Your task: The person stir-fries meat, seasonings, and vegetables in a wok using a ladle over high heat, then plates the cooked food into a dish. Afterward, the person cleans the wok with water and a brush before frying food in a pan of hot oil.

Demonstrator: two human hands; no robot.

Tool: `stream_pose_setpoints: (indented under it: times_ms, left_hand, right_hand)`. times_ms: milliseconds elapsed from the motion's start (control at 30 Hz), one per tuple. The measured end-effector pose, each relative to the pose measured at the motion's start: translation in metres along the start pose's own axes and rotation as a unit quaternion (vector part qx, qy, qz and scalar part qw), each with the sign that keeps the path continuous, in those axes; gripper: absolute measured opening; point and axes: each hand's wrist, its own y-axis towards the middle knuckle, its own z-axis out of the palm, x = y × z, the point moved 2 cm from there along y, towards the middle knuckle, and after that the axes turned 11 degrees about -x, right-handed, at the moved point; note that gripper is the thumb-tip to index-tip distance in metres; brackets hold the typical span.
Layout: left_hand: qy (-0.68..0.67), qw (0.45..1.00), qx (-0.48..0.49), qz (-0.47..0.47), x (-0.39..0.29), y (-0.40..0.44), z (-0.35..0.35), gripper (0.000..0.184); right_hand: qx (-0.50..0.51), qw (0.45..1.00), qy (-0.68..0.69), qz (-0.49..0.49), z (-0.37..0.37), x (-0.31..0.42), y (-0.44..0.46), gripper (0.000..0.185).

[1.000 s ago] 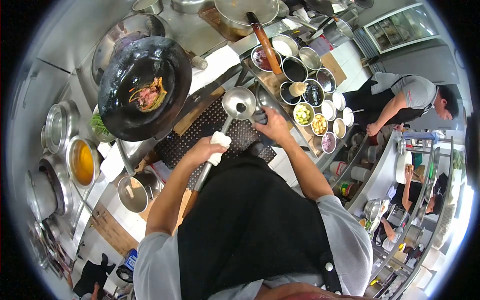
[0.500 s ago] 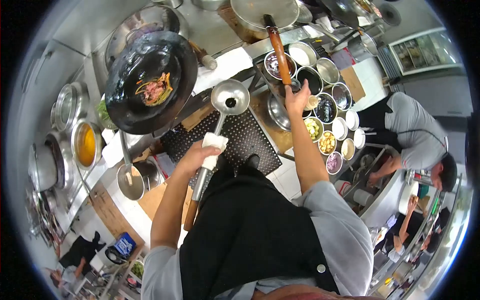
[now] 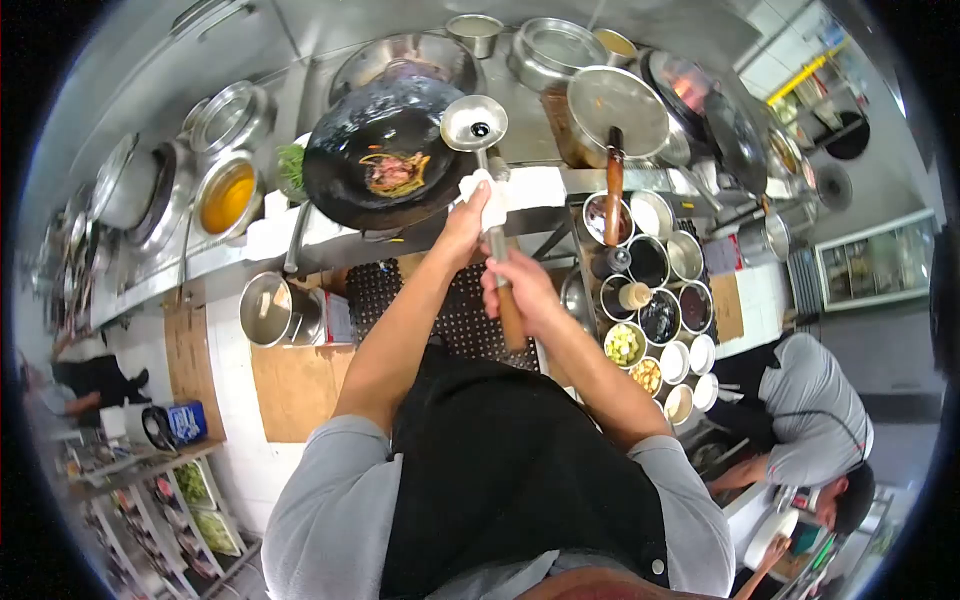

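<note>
Head view: since the earlier frame, your ladle (image 3: pixel 473 123) has gone from above the floor mat (image 3: pixel 375 298) to the wok's (image 3: pixel 335 155) right edge. Your right hand (image 3: pixel 526 290) has left the sauce tubs and is now on the ladle's handle.

Key relation: the food (image 3: pixel 396 174) in the wok lies left of the ladle's bowl and slightly nearer you. Handle's long axis runs from the bowl back toward your body. Left hand (image 3: pixel 463 228) is nearer the wok, closed round the cloth-wrapped shaft; right is closed lower down.

Containers: ladle has a little dark stuff (image 3: pixel 481 129) in it; steel bowl (image 3: pixel 232 162) at left holds orange liquid (image 3: pixel 228 206); one tub at right has pale green chunks (image 3: pixel 622 345).
</note>
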Motion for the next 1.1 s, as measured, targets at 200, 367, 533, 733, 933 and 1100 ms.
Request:
stream_pose_setpoints:
  times_ms: [200,367,533,733,933,1100]
  left_hand:
    - [-0.054,0.992,-0.101,0.044,0.055,-0.035,-0.076,0.042]
    - [-0.207,0.966,-0.151,-0.035,0.071,-0.087,-0.140,0.031]
    - [-0.232,0.946,-0.219,-0.062,0.050,-0.080,-0.177,0.047]
    - [-0.202,0.942,-0.265,-0.030,0.008,0.015,-0.178,0.035]
    - [-0.181,0.932,-0.314,-0.009,-0.064,0.050,-0.175,0.011]
    - [-0.163,0.940,-0.299,-0.011,-0.123,0.125,-0.181,0.012]
  right_hand:
    - [0.000,0.969,-0.246,-0.026,-0.007,0.014,0.080,0.013]
    - [0.028,0.915,-0.387,-0.113,0.002,-0.004,0.104,0.026]
    - [0.046,0.879,-0.458,-0.122,0.005,0.014,0.123,0.055]
    - [-0.089,0.748,-0.554,-0.355,0.011,0.000,0.191,0.060]
    - [0.012,0.888,-0.458,-0.044,0.053,0.056,0.139,0.067]
    - [-0.067,0.874,-0.456,-0.152,0.079,0.126,0.251,0.065]
